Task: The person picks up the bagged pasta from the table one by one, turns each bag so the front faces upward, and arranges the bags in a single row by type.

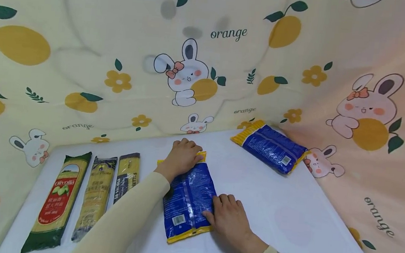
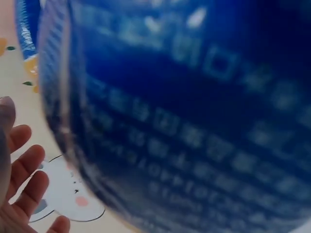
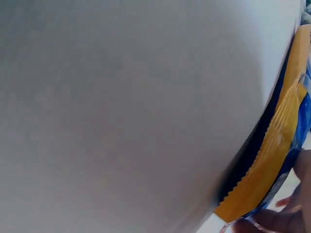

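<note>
A blue food packet point(image 1: 189, 200) with yellow ends lies on the white table, its printed back and barcode up. My left hand point(image 1: 182, 157) reaches across its far end, fingers over the yellow edge. In the left wrist view, the spread fingers of that hand point(image 2: 26, 189) show apart from the packet's blue side point(image 2: 184, 107), which fills most of the picture. At the packet's near right edge, my right hand point(image 1: 232, 219) holds on with the thumb on top and the index finger along the side. The right wrist view shows the yellow end seal point(image 3: 262, 179) against the fingers point(image 3: 282, 221).
Left on the table point(image 1: 265, 234) lie a green-ended Olivolla spaghetti pack point(image 1: 59, 198), a clear spaghetti pack point(image 1: 96, 193) and a blue-labelled one point(image 1: 127, 172) partly behind my left sleeve. A second blue packet point(image 1: 271, 147) lies at the back right. A printed cloth point(image 1: 130, 38) hangs behind.
</note>
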Motion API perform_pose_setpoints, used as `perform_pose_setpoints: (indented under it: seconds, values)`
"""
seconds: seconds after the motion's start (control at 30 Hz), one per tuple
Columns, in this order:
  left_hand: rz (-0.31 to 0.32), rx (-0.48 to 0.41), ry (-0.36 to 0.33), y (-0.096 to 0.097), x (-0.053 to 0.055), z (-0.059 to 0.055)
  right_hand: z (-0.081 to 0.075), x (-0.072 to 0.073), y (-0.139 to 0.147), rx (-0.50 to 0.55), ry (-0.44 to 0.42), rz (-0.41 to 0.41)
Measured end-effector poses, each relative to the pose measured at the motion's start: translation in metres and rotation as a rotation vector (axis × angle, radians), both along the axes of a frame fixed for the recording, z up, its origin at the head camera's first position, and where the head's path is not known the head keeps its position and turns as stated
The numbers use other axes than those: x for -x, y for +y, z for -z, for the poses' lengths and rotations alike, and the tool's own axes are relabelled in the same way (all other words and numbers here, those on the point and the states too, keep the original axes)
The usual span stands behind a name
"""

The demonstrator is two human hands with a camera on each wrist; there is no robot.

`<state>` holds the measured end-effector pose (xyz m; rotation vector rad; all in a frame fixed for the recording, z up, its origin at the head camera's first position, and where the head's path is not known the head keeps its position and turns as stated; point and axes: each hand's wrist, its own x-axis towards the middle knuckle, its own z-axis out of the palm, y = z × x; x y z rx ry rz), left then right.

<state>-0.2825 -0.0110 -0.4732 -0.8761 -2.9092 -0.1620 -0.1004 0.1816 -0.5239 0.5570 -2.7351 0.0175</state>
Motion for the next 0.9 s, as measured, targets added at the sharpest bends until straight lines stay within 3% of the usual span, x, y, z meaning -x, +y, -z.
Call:
perform_pose_setpoints:
  seconds: [0.17, 0.3, 0.5, 0.6, 0.9]
  values:
    - [0.003, 0.042, -0.023, 0.004, 0.006, 0.009, 0.003, -0.005, -0.004, -0.040, 0.046, 0.029]
    - [-0.028, 0.096, -0.074, 0.007, 0.005, 0.016, 0.005, -0.007, -0.004, -0.053, 0.066, 0.026]
    - [-0.079, 0.134, -0.142, 0.012, 0.005, 0.017, 0.005, -0.008, -0.003, -0.045, 0.110, 0.018]
    - [-0.060, 0.145, -0.128, 0.014, 0.006, 0.017, 0.004, -0.008, -0.003, -0.040, 0.129, 0.020]
    - [-0.011, 0.154, -0.057, 0.015, 0.008, 0.020, 0.005, -0.006, 0.001, -0.020, 0.083, 0.034]
